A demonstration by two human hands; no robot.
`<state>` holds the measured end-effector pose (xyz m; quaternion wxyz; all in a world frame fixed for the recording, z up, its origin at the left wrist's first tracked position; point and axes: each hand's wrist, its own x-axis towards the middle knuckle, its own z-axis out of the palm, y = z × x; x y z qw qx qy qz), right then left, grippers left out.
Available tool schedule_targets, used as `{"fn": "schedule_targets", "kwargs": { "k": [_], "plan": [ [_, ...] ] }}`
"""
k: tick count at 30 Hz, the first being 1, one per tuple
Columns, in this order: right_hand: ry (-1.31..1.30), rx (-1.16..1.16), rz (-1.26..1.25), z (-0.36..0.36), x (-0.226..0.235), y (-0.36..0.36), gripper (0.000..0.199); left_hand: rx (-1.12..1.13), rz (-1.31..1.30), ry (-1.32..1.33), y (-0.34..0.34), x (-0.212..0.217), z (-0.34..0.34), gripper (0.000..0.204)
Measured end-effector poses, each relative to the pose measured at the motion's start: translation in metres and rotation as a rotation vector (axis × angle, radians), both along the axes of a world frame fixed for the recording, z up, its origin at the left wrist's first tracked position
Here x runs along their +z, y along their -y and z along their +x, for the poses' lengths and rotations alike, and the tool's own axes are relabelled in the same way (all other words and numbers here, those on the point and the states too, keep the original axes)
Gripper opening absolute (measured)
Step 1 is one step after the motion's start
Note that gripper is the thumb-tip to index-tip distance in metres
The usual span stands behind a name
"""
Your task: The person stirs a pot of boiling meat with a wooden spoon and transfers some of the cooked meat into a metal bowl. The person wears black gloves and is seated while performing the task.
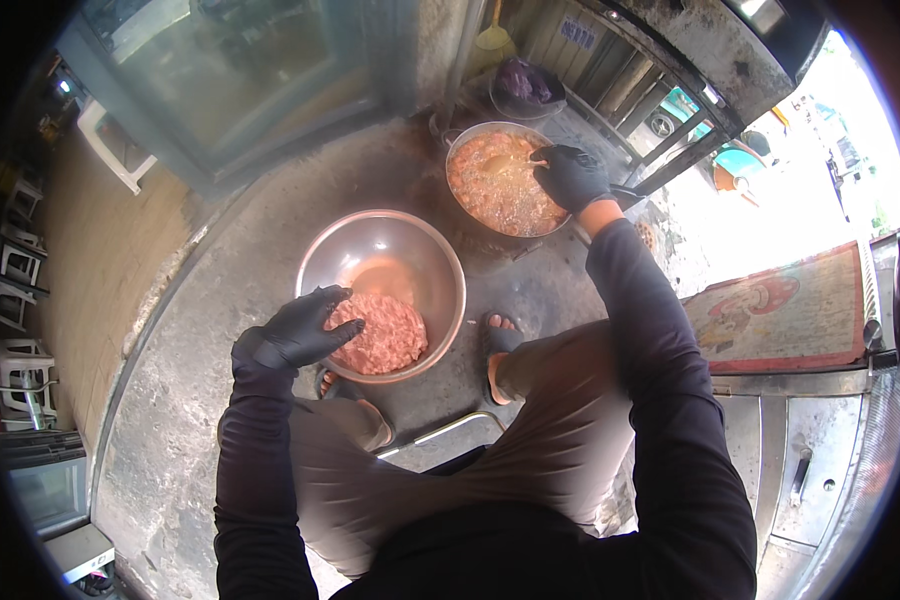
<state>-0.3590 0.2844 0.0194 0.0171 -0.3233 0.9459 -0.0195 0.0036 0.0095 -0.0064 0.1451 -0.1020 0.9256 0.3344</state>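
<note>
A wide metal bowl point(440, 265) sits on the floor in front of me, with a mound of pink minced meat point(385, 338) on its near side. My left hand point(295, 330), in a black glove, reaches over the bowl's left rim. Its thumb and fingers are apart and rest against the meat. Farther off to the right stands a round pot point(515, 236) full of bubbling liquid and orange-brown lumps. Over that pot, my gloved right hand point(573, 178) is closed on the handle of a spoon point(500, 163), whose head lies at the liquid's surface.
Behind the pot is a dark pan point(530, 88) holding a purple plastic bag. A metal rack point(660, 120) rises close on the right, above a steel cabinet point(815, 460). A glass-paned door point(230, 80) stands at far left, and white plastic stools point(25, 375) line the left side.
</note>
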Motion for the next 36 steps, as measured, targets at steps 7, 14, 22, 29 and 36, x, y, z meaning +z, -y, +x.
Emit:
{"fn": "schedule_targets", "kwargs": {
  "k": [7, 14, 22, 29, 36],
  "plan": [
    [-0.064, 0.288, -0.259, 0.035, 0.005, -0.001, 0.027, 0.009, 0.001, -0.009, 0.007, -0.006, 0.004, 0.07],
    [0.305, 0.598, -0.045, 0.117, -0.084, 0.021, 0.026, -0.001, -0.043, 0.006, 0.008, -0.008, 0.003, 0.072],
    [0.272, 0.543, -0.466, 0.074, -0.002, -0.001, 0.035, 0.065, -0.023, 0.038, 0.01, -0.002, 0.011, 0.073],
    [0.728, -0.14, -1.767, -0.083, 0.219, -0.015, 0.084, 0.06, 0.026, -0.009, 0.015, -0.022, 0.005, 0.076],
    [0.561, -0.218, -1.66, -0.222, 0.329, 0.015, 0.06, 0.055, -0.063, 0.143, 0.024, -0.032, -0.015, 0.076]
  ]
}}
